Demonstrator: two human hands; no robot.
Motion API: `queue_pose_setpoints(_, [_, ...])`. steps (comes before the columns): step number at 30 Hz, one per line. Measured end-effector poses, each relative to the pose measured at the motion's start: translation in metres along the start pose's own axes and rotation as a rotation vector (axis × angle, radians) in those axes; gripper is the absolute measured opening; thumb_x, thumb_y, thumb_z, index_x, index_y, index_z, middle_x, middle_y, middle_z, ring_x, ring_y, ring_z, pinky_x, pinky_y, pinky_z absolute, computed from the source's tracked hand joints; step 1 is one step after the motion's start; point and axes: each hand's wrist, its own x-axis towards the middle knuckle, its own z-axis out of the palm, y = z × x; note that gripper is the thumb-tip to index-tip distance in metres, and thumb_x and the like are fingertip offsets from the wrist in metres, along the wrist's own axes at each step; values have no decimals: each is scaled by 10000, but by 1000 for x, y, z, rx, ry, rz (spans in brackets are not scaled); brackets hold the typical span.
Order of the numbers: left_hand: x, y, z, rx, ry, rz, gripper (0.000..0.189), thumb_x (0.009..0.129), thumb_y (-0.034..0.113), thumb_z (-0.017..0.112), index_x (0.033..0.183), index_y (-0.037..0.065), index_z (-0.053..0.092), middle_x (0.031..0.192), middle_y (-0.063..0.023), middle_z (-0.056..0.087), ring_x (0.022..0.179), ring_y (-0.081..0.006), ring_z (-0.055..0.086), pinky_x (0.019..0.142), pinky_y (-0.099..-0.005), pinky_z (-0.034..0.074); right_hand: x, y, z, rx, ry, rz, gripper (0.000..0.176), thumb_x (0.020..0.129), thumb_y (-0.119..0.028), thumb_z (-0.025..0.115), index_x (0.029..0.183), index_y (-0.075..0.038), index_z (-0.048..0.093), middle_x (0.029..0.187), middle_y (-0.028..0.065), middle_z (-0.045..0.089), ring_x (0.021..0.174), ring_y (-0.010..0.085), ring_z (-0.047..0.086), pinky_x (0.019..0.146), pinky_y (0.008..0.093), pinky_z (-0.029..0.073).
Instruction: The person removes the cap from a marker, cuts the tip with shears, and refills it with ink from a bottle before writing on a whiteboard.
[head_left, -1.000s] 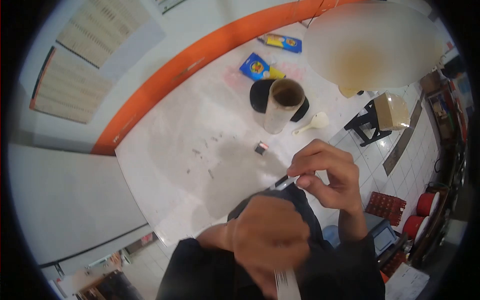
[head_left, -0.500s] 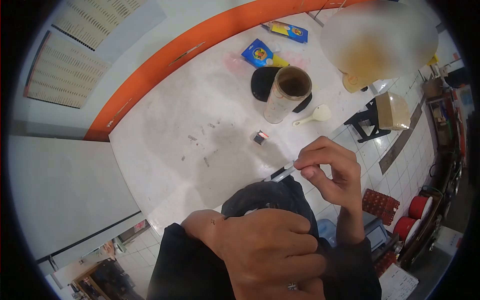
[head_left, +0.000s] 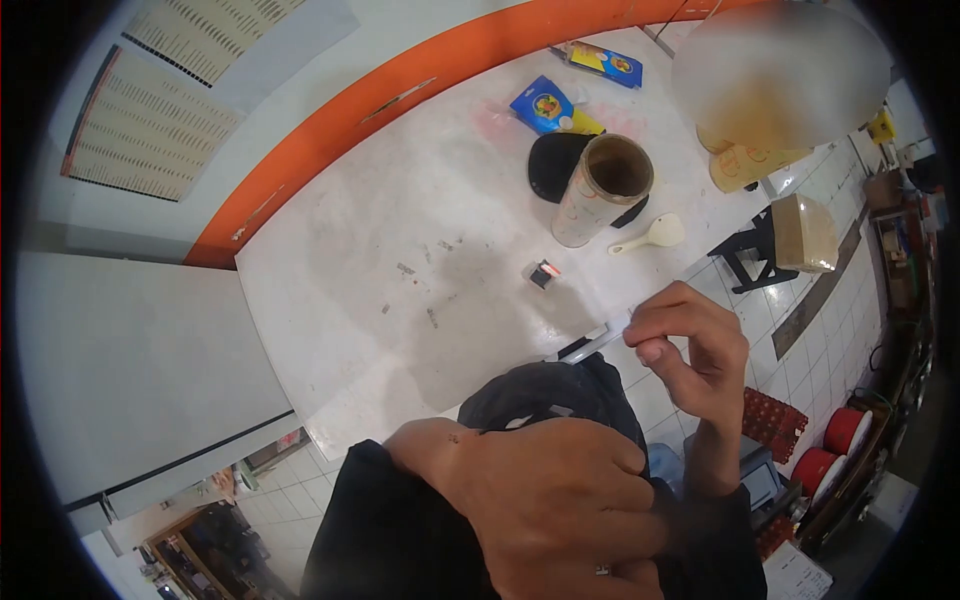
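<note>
My left hand point(head_left: 560, 495), back towards the camera, is large at the bottom centre with its fingers curled closed. A tiny black-and-white piece point(head_left: 602, 570) shows between its lower fingers; anything else inside is hidden. My right hand point(head_left: 700, 350) is raised beyond it, near the table's front edge, thumb and forefinger pinched together. What lies between those fingertips is too small to make out. On the white table point(head_left: 350, 240), a small dark item with a red and white top point(head_left: 544, 274) sits in front of the hands, and small grey scraps point(head_left: 406, 269) lie further left.
A tall cylinder point(head_left: 580, 210) stands by a black cap point(head_left: 552, 165). Near them are a white scoop point(head_left: 665, 230) and blue-yellow packets point(head_left: 542, 104). Beyond the table's right side are a black stool point(head_left: 745, 250), a cardboard box point(head_left: 805, 233) and a blurred person in yellow.
The whole view has shifted, so the table items and both hands appear a little further right. Both hands keep nearly the same pose.
</note>
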Motion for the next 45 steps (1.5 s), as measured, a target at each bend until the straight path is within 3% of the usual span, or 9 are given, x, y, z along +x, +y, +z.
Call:
queue_pose_setpoints(2, [-9, -3, -4, 50, 48, -151, 214, 789, 85, 573, 611, 25, 469, 561, -92, 505, 409, -197, 464, 379, -281, 311, 3, 3, -2, -21, 6, -16, 110, 798, 27, 696, 902, -11, 698, 835, 81, 659, 683, 127, 589, 567, 230, 436])
queue_pose_setpoints(5, [-47, -59, -29, 229, 92, -325, 304, 671, 337, 667, 624, 92, 493, 514, -51, 413, 399, -231, 418, 408, -328, 313, -7, -1, -10, -31, 12, 6, 102, 805, 16, 696, 904, -7, 697, 836, 87, 663, 688, 135, 597, 573, 231, 445])
queue_pose_setpoints(10, [-70, -69, -27, 165, 164, -475, 388, 819, 406, 602, 656, 66, 509, 516, -51, 413, 407, -234, 431, 424, -327, 327, -3, 6, -13, 8, 45, 11, 103, 826, 17, 679, 924, -9, 695, 844, 93, 668, 688, 130, 594, 585, 232, 439])
queue_pose_setpoints(19, [-63, -52, -22, 292, 204, -858, 302, 845, 296, 632, 752, 14, 577, 541, -85, 487, 439, -219, 503, 453, -323, 380, 13, -13, -5, -13, 97, 65, 100, 888, -54, 631, 962, -13, 685, 827, 78, 659, 659, 113, 571, 578, 241, 423])
queue_pose_setpoints(25, [-56, -49, -16, 572, 156, -871, 214, 814, 217, 678, 857, 15, 624, 561, -115, 544, 470, -255, 562, 461, -333, 411, 28, -25, -9, -247, 99, 95, 193, 926, -206, 614, 895, -22, 663, 766, 114, 617, 616, 226, 597, 555, 295, 439])
queue_pose_setpoints(31, [-60, -63, -7, 846, 174, -734, 218, 778, 226, 709, 815, 54, 580, 582, -93, 563, 498, -270, 577, 450, -355, 419, 50, -34, 3, -879, -145, 117, 310, 913, -314, 598, 740, -61, 649, 631, 117, 617, 568, 316, 617, 508, 388, 460])
queue_pose_setpoints(37, [-62, -68, -14, 1012, 188, -712, 214, 772, 209, 709, 850, 59, 577, 592, -95, 568, 509, -282, 581, 439, -380, 415, 66, -12, 16, -653, -9, 81, 398, 911, -253, 561, 582, -34, 602, 516, 139, 556, 481, 331, 564, 483, 417, 442])
queue_pose_setpoints(40, [-67, -69, -21, 930, 130, -794, 213, 795, 203, 696, 825, 36, 568, 599, -123, 566, 517, -307, 580, 432, -377, 403, 67, 4, 16, -638, -26, -26, 387, 911, -239, 552, 595, -21, 603, 526, 149, 553, 478, 335, 549, 486, 417, 439])
queue_pose_setpoints(45, [-59, -58, -33, 247, 121, -1163, 275, 915, 230, 602, 835, -33, 587, 569, -78, 516, 523, -157, 484, 493, -337, 357, 68, 18, 8, -602, -163, -142, 367, 903, -213, 569, 599, -6, 584, 549, 168, 550, 492, 356, 539, 489, 414, 434])
